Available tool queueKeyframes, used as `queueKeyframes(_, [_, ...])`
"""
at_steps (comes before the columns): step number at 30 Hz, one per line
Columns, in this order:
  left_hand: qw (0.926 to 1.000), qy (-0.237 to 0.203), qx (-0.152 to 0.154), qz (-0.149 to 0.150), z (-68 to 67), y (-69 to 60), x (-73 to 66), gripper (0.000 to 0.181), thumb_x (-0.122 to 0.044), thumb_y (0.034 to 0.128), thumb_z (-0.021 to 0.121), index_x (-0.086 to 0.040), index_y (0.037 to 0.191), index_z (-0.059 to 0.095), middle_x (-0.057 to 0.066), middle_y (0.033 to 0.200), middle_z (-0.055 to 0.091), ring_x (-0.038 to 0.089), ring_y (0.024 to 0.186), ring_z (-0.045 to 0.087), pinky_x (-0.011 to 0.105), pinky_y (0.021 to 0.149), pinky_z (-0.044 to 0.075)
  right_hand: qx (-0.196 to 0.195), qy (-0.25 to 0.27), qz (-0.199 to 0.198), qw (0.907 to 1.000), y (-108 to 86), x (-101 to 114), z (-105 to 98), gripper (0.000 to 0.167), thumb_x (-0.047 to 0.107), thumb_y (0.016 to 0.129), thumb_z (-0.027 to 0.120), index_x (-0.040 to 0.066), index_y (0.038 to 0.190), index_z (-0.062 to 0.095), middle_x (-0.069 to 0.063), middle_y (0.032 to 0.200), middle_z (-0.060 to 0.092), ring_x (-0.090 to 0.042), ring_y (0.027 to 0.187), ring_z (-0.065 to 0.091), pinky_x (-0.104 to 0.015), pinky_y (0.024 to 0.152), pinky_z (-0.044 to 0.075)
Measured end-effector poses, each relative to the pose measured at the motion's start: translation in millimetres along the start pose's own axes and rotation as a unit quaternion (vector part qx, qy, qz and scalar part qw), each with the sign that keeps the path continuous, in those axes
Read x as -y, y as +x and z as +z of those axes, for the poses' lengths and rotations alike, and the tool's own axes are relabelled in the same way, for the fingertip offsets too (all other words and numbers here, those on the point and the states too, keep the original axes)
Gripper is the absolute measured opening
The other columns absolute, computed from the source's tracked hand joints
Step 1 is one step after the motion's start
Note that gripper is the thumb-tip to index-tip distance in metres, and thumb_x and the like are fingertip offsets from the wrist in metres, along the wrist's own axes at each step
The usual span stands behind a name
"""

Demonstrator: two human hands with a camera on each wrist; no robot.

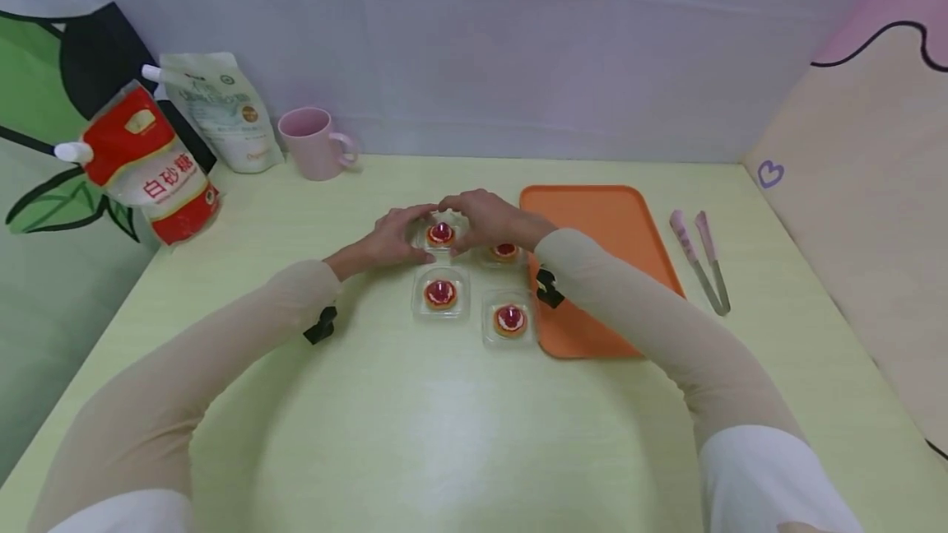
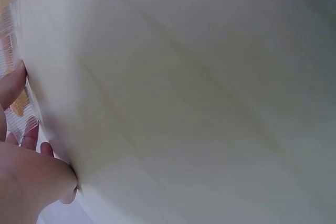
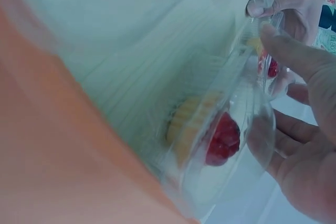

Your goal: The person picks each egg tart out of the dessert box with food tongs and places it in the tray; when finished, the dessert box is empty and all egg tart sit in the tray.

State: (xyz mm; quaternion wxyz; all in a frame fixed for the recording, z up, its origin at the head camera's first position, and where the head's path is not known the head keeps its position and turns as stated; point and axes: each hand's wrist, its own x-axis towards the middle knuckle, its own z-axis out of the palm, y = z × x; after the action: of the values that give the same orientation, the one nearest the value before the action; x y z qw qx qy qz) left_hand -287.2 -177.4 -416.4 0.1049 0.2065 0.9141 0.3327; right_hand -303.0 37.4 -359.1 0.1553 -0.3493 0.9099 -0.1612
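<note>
At the back of the group, both hands hold the sides of a clear plastic box (image 1: 442,220) with a red-topped tart (image 1: 440,234) inside. My left hand (image 1: 388,238) grips its left side, thumb toward the near edge. On the right side, my right hand (image 1: 485,219) has its fingers at the far edge and thumb at the near one. Ridged box wall (image 2: 6,24) shows beside the left hand in its wrist view. Another tart box (image 1: 506,253) is partly hidden under the right hand. Two more tart boxes stand nearer, at left (image 1: 440,315) and right (image 1: 509,341).
An orange tray (image 1: 585,216) lies right of the boxes under the right forearm. Pink-handled tongs (image 1: 713,274) are further right. At back left stand a pink mug (image 1: 309,146), a red and white sugar pouch (image 1: 159,175) and a pale spouted pouch (image 1: 225,118).
</note>
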Motion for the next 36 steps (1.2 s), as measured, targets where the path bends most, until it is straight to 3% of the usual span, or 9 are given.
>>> queueKeyframes(11, [0.9999, -0.002, -0.011, 0.003, 0.6, -3.5, -3.1, 0.085, -0.013, 0.0799, 0.082, -0.008, 0.152, 0.038, 0.014, 0.139, 0.055, 0.037, 0.139, 0.037, 0.061, 0.117, 0.015, 0.004, -0.034, 0.015, 0.9993, 0.2, 9.0, 4.7, 0.083, 0.03, 0.081, 0.084, 0.012, 0.15, 0.043, -0.008, 0.146, 0.055, -0.028, 0.135, 0.051, -0.043, 0.114, 0.038])
queueKeyframes(17, [0.9998, -0.004, -0.018, 0.001, 0.9, -2.0, -2.1, 0.086, -0.012, 0.0789, 0.083, -0.008, 0.152, 0.038, 0.015, 0.139, 0.055, 0.037, 0.137, 0.038, 0.062, 0.117, 0.014, 0.005, -0.062, 0.002, 0.9981, 0.9, 10.7, 4.1, 0.083, 0.029, 0.081, 0.084, 0.011, 0.15, 0.042, -0.01, 0.142, 0.058, -0.028, 0.13, 0.055, -0.042, 0.111, 0.042])
queueKeyframes(30, [0.9997, 0.0, -0.025, -0.006, 1.8, -3.0, -4.6, 0.084, -0.013, 0.0804, 0.083, -0.005, 0.151, 0.038, 0.016, 0.14, 0.056, 0.038, 0.139, 0.038, 0.061, 0.117, 0.014, 0.014, -0.058, 0.001, 0.9982, 3.0, 8.0, -0.7, 0.08, 0.031, 0.081, 0.084, 0.016, 0.15, 0.045, -0.009, 0.143, 0.057, -0.031, 0.131, 0.05, -0.047, 0.111, 0.04])
queueKeyframes(36, [0.9996, 0.003, -0.021, -0.019, 2.0, -3.4, -5.3, 0.085, -0.015, 0.0806, 0.083, -0.006, 0.152, 0.038, 0.016, 0.145, 0.053, 0.037, 0.14, 0.037, 0.06, 0.118, 0.014, 0.018, -0.042, -0.008, 0.9989, 6.0, 6.5, -4.0, 0.077, 0.029, 0.08, 0.084, 0.013, 0.146, 0.05, -0.009, 0.143, 0.057, -0.029, 0.13, 0.051, -0.044, 0.111, 0.041])
